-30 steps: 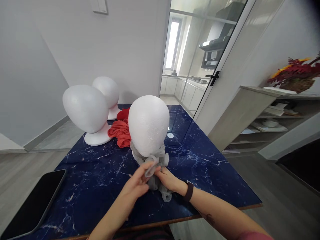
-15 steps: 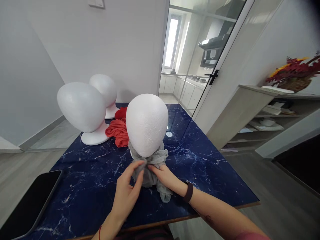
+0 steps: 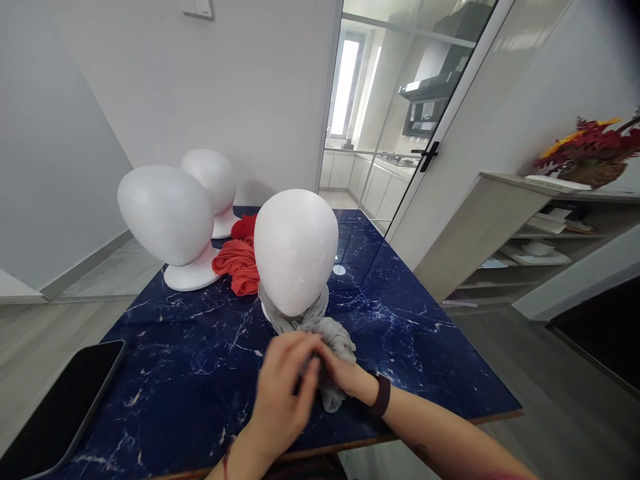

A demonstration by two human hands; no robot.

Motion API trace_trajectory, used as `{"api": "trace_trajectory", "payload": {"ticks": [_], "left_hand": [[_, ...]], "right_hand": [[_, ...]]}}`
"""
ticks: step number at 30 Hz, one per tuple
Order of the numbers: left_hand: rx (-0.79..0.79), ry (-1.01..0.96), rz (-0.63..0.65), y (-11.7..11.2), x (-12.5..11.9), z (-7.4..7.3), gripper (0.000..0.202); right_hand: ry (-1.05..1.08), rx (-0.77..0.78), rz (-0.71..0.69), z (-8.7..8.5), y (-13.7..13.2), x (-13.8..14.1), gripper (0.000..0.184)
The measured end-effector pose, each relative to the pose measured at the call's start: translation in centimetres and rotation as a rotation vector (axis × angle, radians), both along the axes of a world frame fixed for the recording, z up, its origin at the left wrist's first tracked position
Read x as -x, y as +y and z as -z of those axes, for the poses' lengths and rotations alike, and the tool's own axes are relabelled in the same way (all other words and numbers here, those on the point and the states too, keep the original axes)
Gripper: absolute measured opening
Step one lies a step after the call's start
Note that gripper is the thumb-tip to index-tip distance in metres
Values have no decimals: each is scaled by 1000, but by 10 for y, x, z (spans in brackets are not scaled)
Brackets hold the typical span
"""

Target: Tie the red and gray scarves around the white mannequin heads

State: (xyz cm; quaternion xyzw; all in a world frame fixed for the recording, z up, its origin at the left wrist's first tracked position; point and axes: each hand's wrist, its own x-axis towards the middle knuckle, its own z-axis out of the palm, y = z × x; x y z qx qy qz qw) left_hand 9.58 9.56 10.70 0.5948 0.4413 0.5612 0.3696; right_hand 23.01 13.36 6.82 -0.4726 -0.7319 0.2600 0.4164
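A white foam mannequin head (image 3: pixel 297 250) stands upright near the middle of the table, a thin grey scarf (image 3: pixel 336 337) wrapped around its neck. The scarf's loose part bunches in front and to the right. My left hand (image 3: pixel 283 390), slightly smeared by motion, curls over the scarf and meets the fingertips of my right hand. Closed on the grey cloth, my right hand (image 3: pixel 345 373) lies just below the head's chin side. The fingertips of both hands and the cloth between them are mostly hidden.
Two more white foam heads, a nearer one (image 3: pixel 167 213) and a farther one (image 3: pixel 213 180), stand at the left. Red cloths (image 3: pixel 240 267) lie between them and the front head. A phone (image 3: pixel 65 407) rests at the left corner of the blue marbled table (image 3: pixel 190 373).
Both hands have come closer together, my left hand moving right over the right one's fingers. The scarf's front has been gathered to the right and downward.
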Motion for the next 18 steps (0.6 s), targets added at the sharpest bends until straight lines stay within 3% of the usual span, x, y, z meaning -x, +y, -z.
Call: {"api": "trace_trajectory", "payload": {"ticks": [2,3,5,7,9,14,18], "left_hand": [[237,-346,-270,4,21,6,25],[401,-518,-311,8,28,8,22],[724,-791,-229,20,35,9,21],[895,-951,-75,31,33,9,23],[903,-1039,4,39,27,10,24],[991,-1080,-19,49,16,20,19],[997,-1086,-7,53,17,26,20]], "right_hand": [[185,154,-135,-7,13,8,39],[329,281,-213,-9,17,11,38],[601,526,-343,-7,20,14,37],[692,641,-360,0,21,15,35],[639,649,-292,7,22,15,35],[560,724,-203,5,35,15,34],[397,517,-65,-9,47,15,35]]}}
